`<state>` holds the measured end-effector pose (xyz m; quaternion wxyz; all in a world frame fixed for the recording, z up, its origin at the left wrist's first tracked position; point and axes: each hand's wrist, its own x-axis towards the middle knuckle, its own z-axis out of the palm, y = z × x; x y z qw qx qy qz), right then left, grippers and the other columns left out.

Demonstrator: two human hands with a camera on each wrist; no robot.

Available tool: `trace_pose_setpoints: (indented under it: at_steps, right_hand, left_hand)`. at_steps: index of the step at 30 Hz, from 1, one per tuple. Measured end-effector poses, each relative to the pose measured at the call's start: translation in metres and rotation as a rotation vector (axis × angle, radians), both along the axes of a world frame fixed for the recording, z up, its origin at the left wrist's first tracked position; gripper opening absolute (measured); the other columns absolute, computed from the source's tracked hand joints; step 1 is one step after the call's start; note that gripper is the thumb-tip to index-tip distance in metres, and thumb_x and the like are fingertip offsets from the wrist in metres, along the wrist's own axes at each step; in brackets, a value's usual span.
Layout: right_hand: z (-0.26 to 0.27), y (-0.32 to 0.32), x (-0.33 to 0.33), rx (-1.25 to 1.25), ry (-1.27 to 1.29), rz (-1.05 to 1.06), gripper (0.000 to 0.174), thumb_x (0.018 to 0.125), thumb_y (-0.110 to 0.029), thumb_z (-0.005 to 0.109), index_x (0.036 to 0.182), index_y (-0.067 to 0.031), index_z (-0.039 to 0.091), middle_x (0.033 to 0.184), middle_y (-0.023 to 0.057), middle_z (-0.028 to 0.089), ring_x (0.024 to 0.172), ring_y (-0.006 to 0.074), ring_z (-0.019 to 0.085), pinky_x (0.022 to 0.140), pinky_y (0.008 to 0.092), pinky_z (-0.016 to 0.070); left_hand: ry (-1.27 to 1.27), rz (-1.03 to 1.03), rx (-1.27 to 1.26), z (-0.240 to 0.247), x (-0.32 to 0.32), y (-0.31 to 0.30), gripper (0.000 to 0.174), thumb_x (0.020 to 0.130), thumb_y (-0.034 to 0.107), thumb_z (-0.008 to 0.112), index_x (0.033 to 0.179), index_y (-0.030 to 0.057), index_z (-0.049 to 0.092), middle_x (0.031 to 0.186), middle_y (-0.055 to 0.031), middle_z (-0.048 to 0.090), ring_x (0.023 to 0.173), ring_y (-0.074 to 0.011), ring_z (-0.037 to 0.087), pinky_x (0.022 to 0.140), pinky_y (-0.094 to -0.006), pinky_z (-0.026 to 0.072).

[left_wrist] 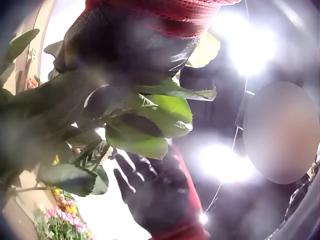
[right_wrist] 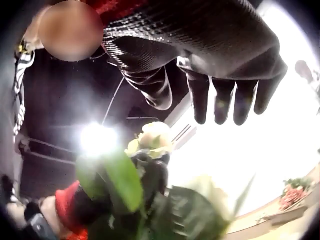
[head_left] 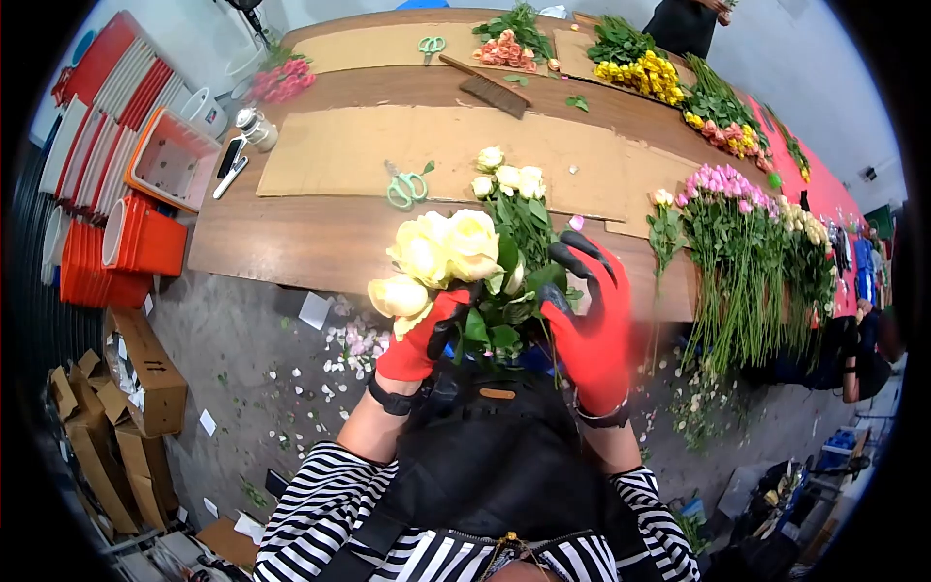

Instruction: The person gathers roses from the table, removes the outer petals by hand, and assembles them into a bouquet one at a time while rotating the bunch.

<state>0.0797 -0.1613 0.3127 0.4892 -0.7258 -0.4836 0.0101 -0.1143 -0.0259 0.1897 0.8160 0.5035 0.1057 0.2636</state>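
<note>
Pale yellow roses (head_left: pixel 448 248) are gripped below their blooms by my left hand (head_left: pixel 424 341), in a red glove with black palm and fingers. Green leaves (head_left: pixel 490 335) hang around that hand and hide much of the stems. My right hand (head_left: pixel 598 330), gloved alike, is raised just right of the leaves. In the right wrist view the right hand's fingers (right_wrist: pixel 220 97) are spread loosely, with nothing between them. Just beyond the held flowers, cream roses (head_left: pixel 517 180) with leafy stems lie on the table.
Green-handled scissors (head_left: pixel 405 189) lie on the cardboard (head_left: pixel 339 145) covering part of the wooden table (head_left: pixel 233 242). Pink roses (head_left: pixel 722 184) hang their long stems over the front edge at right. A brush (head_left: pixel 493 94) lies farther back. Orange crates (head_left: pixel 145 238) stand left; petals litter the floor.
</note>
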Motion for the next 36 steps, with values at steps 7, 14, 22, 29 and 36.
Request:
trace_pose_setpoints:
  at_steps: [7,14,22,29,36]
  right_hand:
    - [-0.003,0.028,-0.026,0.17,0.191,-0.029,0.04,0.07,-0.007,0.079,0.107,-0.0046,0.064,0.11,0.0116,0.064,0.104,0.0298,0.058,0.096,0.0381,0.0431]
    - [-0.023,0.029,-0.03,0.352,1.1,0.16,0.024,0.085,0.002,0.061,0.109,0.0048,0.061,0.104,0.01,0.064,0.096,0.0156,0.059,0.087,0.0278,0.0454]
    - [-0.088,0.019,-0.007,0.227,0.827,0.105,0.034,0.086,0.007,0.055,0.12,0.0047,0.057,0.116,0.0148,0.061,0.104,0.024,0.059,0.096,0.033,0.045]
    - [-0.022,0.015,-0.006,0.166,0.666,0.073,0.041,0.082,0.001,0.065,0.122,0.0013,0.057,0.119,0.0116,0.059,0.109,0.0204,0.057,0.094,0.0319,0.0447]
    - [0.011,0.021,-0.021,0.109,0.005,0.003,0.055,0.067,-0.019,0.082,0.117,-0.0088,0.061,0.126,0.0093,0.055,0.127,0.0356,0.042,0.104,0.0476,0.0322]
  left_hand:
    - [0.248,0.238,0.369,0.039,0.012,-0.023,0.024,0.096,0.012,0.056,0.117,0.0023,0.064,0.113,-0.0061,0.066,0.103,-0.0176,0.061,0.09,-0.0314,0.0489]
    - [0.195,0.231,0.318,0.015,0.013,-0.024,0.032,0.093,0.015,0.064,0.122,0.0021,0.061,0.114,-0.0069,0.066,0.101,-0.0168,0.062,0.088,-0.03,0.0504]
    - [0.093,0.202,0.009,0.011,0.01,-0.025,0.025,0.093,0.014,0.063,0.115,0.0019,0.06,0.102,-0.0036,0.066,0.093,-0.0138,0.061,0.081,-0.0273,0.0493]
    - [-0.3,0.317,-0.314,0.0,0.018,-0.02,0.038,0.097,0.026,0.052,0.128,0.0041,0.048,0.097,-0.0158,0.067,0.089,-0.0275,0.066,0.074,-0.0419,0.0567]
    - [-0.273,0.445,-0.389,0.014,0.034,-0.022,0.044,0.098,0.037,0.042,0.129,0.0062,0.05,0.122,-0.0135,0.059,0.106,-0.0335,0.062,0.08,-0.0545,0.0574]
